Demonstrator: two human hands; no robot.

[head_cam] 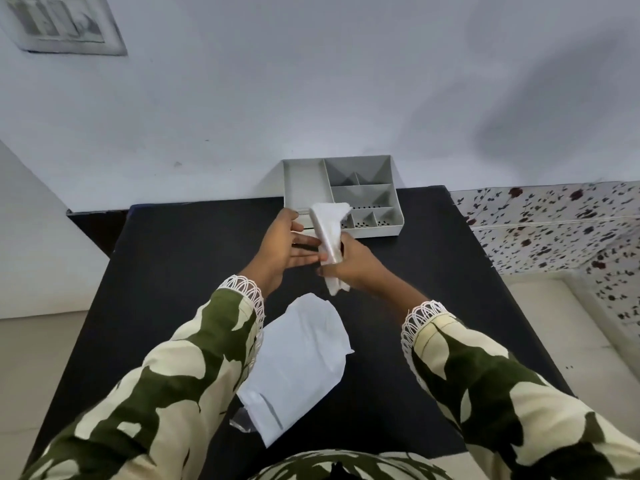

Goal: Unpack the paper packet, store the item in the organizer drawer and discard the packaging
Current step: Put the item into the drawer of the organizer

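My right hand point(353, 266) grips a pale, oblong item point(323, 233) still partly wrapped in white tissue paper, held upright above the black table point(173, 271). Flat against the item's left side rests my left hand point(287, 247), its fingers stretched out and touching the item. A torn white paper packet point(298, 362) lies flat on the table near me, between my forearms. The grey plastic organizer point(360, 195), with several compartments, stands at the table's far edge against the wall, just beyond my hands. Its front drawer is mostly hidden behind the item.
A small piece of clear plastic point(242, 422) lies beside the packet's near corner. A white wall runs behind the table. A floral cloth point(554, 226) covers a surface to the right, with a cream cushion point(561, 327) below it.
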